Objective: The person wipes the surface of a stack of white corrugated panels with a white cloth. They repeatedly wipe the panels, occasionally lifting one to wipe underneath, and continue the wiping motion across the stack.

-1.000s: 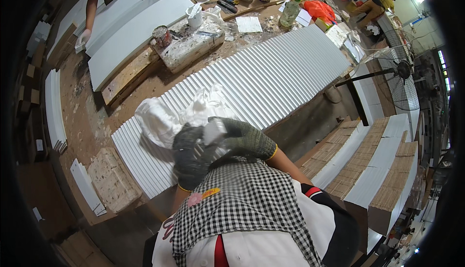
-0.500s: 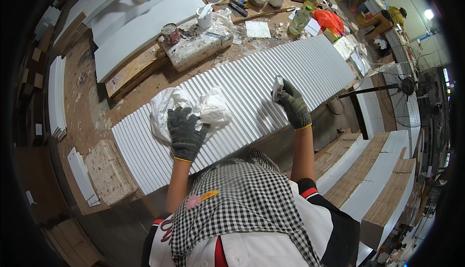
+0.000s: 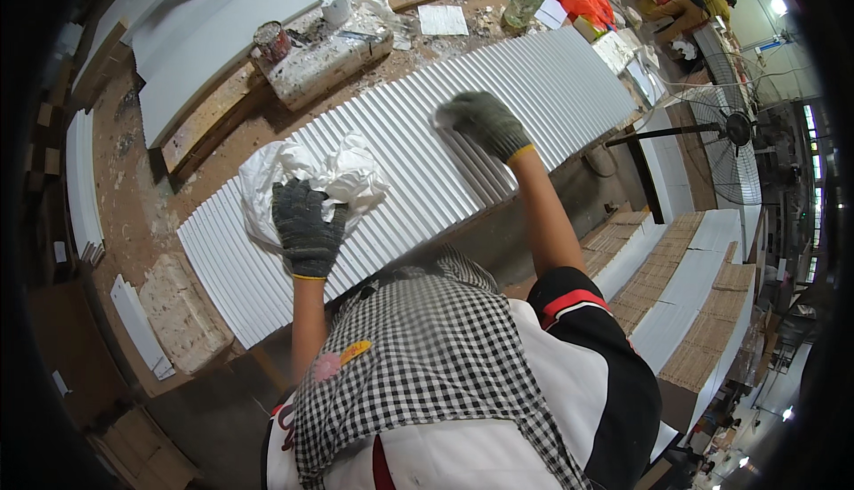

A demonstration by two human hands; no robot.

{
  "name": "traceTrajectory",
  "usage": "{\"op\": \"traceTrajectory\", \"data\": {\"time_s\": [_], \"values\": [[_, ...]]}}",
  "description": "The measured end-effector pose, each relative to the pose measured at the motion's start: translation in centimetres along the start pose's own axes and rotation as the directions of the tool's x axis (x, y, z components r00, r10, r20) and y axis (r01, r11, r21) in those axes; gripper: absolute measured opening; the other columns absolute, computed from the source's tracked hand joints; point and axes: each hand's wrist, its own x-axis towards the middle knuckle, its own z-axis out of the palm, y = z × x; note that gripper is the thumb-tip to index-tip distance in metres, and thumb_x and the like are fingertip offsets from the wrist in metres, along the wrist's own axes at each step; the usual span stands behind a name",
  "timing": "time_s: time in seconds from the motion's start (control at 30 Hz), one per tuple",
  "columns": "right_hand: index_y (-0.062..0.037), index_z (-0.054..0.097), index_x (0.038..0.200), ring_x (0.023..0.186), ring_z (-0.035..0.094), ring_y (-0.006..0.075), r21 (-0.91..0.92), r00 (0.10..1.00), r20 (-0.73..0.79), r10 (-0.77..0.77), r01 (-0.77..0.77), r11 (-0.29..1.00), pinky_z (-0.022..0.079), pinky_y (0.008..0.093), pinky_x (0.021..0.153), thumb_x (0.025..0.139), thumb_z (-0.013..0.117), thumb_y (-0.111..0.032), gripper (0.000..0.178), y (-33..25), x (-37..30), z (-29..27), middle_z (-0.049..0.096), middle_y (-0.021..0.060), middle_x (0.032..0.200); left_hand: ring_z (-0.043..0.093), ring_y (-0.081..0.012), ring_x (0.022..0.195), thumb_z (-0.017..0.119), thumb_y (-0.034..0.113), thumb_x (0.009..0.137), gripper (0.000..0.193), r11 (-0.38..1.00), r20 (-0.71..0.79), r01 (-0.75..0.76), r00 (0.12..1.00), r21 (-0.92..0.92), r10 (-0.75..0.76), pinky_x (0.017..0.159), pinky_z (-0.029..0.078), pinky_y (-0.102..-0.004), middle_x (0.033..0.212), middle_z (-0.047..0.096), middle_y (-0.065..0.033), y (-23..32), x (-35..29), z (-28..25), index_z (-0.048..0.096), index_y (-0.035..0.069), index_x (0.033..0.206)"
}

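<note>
- My left hand (image 3: 305,226): dark knit glove with a yellow cuff, laid palm down on a crumpled white plastic sheet (image 3: 313,180); fingers spread a little and bent, pressing into the bundle. I cannot tell whether they truly grip it.
- Crumpled white plastic sheet: bunched and wrinkled, lying on the left part of the ribbed panel, partly under my left glove.
- My right hand (image 3: 481,121): same kind of glove, arm stretched out over the middle of the panel; fingers drawn together and curled down onto the ridges, with a small pale thing (image 3: 442,117) showing at the fingertips. Too blurred to say what it is.
- White ribbed panel (image 3: 543,81): long, corrugated, lying flat and slanted across the workbench, both my hands on it, well apart from each other.
- Workbench (image 3: 133,196): brown, dusty, paint-spattered surface under the panel.
- Paint tin (image 3: 271,42): small, round, smeared, on a spattered block (image 3: 334,59) beyond the panel.
- Flat white boards (image 3: 209,41): far side of the bench, another person's gloved hand at their far edge.
- Green bottle (image 3: 520,3) and orange bag (image 3: 583,1): among clutter at the far end.
- Standing fan (image 3: 737,134): right of the bench.
- My checked apron (image 3: 427,357): bottom of the view.
</note>
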Motion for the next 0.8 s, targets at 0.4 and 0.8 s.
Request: {"op": "traceTrajectory", "data": {"time_s": [0.4,0.8], "values": [[-0.0160,0.081,0.124,0.121,0.069,0.0286,-0.005,0.929,-0.068,0.364,-0.365,0.931,0.058,0.0422,0.107,0.091,0.083,-0.008,0.034,-6.8,-17.9,-5.8,0.076,0.0066,0.127,0.060,-0.0462,0.137,0.089,0.030,0.086,0.041,0.999,-0.046,-0.035,0.998,-0.007,0.035,0.127,0.037,-0.0663,0.134,0.068,-0.0266,-0.5,0.0,1.0,0.073,0.002,0.111],[-0.0221,0.082,0.120,0.119,0.070,0.0294,-0.301,0.952,0.024,0.304,-0.283,0.911,0.058,0.0443,0.105,0.089,0.079,-0.008,0.034,-5.5,-20.8,-6.7,0.077,0.0038,0.127,0.060,-0.0436,0.137,0.088,0.033,0.088,0.043,0.998,-0.086,-0.053,0.995,-0.031,0.050,0.127,0.036,-0.0664,0.135,0.068,-0.0232,-0.6,0.0,1.2,0.070,0.003,0.112]]}}
